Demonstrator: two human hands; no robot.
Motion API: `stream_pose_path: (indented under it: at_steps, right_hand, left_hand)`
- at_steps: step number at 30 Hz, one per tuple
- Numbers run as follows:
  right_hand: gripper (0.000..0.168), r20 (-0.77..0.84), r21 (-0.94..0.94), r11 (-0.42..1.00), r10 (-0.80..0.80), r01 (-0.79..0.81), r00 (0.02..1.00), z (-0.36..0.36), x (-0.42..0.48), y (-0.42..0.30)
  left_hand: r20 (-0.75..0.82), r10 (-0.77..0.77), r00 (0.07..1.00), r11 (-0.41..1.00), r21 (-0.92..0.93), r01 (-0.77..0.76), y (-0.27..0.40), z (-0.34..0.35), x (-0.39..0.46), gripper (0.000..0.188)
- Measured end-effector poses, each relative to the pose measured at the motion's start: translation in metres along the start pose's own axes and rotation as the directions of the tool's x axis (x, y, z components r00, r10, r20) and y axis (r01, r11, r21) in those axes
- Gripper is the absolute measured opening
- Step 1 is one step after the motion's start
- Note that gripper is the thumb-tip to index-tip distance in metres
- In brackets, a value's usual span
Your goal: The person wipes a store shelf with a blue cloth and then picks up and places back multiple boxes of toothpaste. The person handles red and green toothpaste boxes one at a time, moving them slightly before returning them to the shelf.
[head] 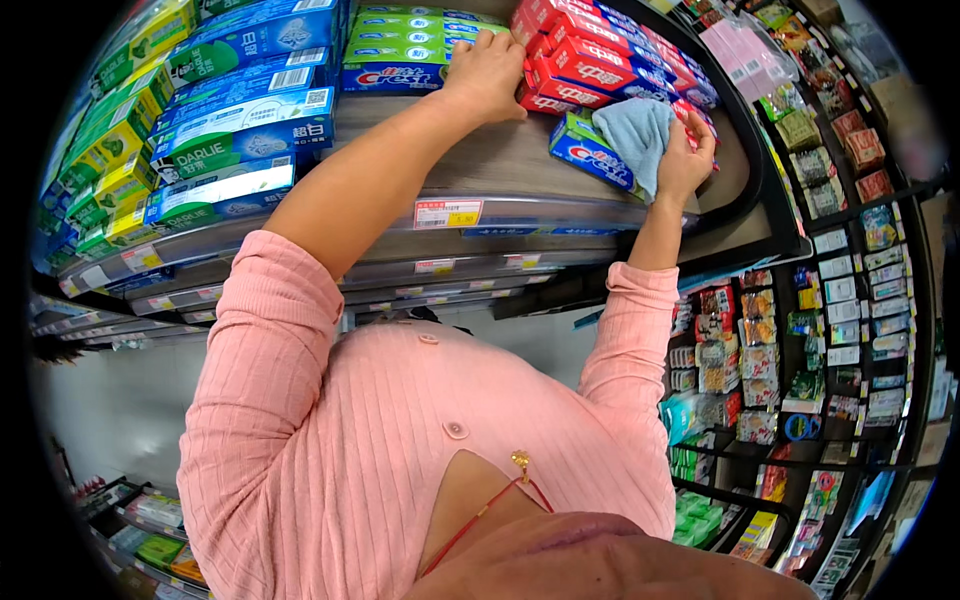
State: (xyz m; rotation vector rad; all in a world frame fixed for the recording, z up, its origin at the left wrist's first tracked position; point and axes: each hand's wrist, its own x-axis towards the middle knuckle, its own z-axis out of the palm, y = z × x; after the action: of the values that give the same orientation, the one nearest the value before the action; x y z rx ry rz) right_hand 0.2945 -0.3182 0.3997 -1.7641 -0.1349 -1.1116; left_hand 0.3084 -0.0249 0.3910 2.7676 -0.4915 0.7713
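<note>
My left hand [486,73] reaches to the back of a shelf board [450,161], its fingers on the end of a stack of green and blue Crest toothpaste boxes [397,56] and beside stacked red toothpaste boxes [577,67]. My right hand [688,154] holds a light blue cloth [636,131]. The cloth hangs over one end of a single green and blue Crest box [592,154], which lies at an angle in front of the red stack. Whether my right fingers also grip that box is hidden by the cloth.
Darlie toothpaste boxes [240,127] are stacked at the left. Price tags [448,214] line the shelf's front edge. A raised black rim [757,161] curves round the shelf's right end. Beyond it stand racks of packaged goods [757,345], with lower shelves [420,262] beneath.
</note>
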Motion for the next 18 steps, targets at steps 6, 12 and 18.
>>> stream_pose_path:
  at_steps: [6,12,18]
  right_hand:
    - [0.015,-0.048,0.030,0.991,-0.131,0.133,0.990,-0.032,-0.041,-0.045]
    - [0.017,0.164,-0.329,0.942,-0.021,0.074,0.986,-0.076,-0.061,-0.042]
    - [0.024,0.265,-0.353,0.924,-0.054,0.149,0.963,-0.088,-0.072,-0.036]
  left_hand:
    - [-0.027,0.010,1.000,0.998,-0.061,-0.012,0.004,0.001,0.000,0.075]
    - [-0.066,-0.002,0.998,1.000,-0.022,0.001,-0.002,0.009,0.002,0.067]
    - [-0.044,0.002,0.999,1.000,0.021,-0.001,-0.002,0.008,0.005,0.057]
